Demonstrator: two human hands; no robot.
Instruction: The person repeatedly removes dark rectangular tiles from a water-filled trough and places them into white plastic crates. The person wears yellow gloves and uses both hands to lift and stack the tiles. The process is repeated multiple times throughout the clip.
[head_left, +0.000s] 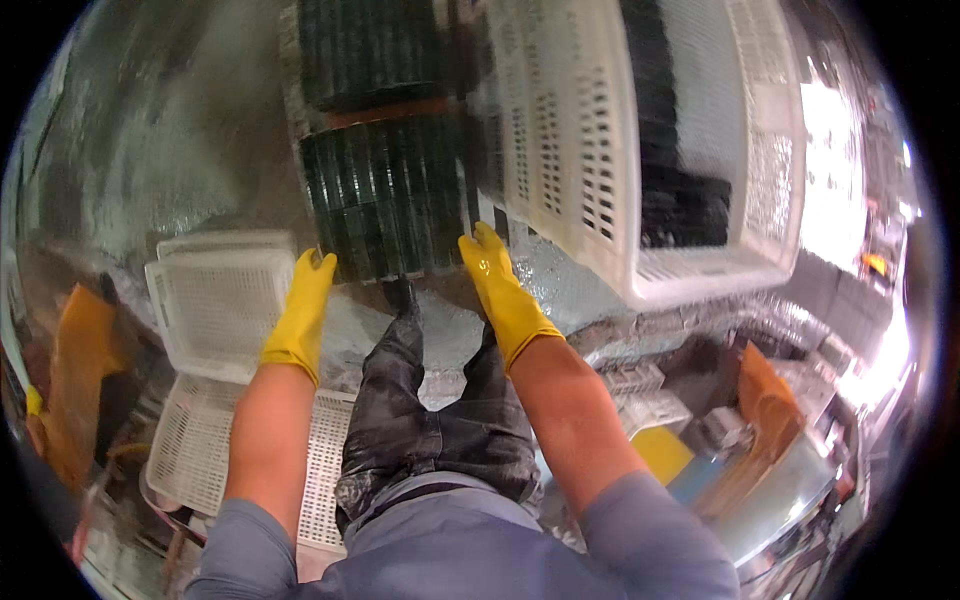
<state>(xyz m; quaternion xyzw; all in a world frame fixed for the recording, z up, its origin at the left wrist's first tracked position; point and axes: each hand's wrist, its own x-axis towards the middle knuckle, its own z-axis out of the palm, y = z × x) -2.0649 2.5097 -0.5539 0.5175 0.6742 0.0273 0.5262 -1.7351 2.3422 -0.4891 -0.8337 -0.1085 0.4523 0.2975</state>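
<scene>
Grey-blue short-sleeved cloth, the person's shirt (450,560), fills the lower edge, with worn, stained dark trousers (395,425) just beyond it. Both bare forearms reach forward into long yellow rubber gloves. The left hand (310,285) is at the near left corner of a dark green-black rectangular block with lengthwise ribs (385,195); its thumb and fingers stand a little apart. The right hand (490,265) is at the near right corner of the same block, its fingers bent and partly spread. Whether either hand's fingers have closed on the block cannot be told.

The block lies ahead of the person, between the two hands, its near edge just beyond a dark boot (402,298). A narrow orange-brown strip (388,112) separates it from a second dark ribbed block (368,45) farther off. To the right, a large white perforated plastic crate (570,150) holds dark ribbed pieces (685,205). Left of the trousers are a white shallow perforated plastic basket (225,310) and, nearer, a white perforated plastic tray (190,440). Orange sheets stand at far left (80,380) and at right (768,390), the latter near a flat yellow piece (660,455).
</scene>
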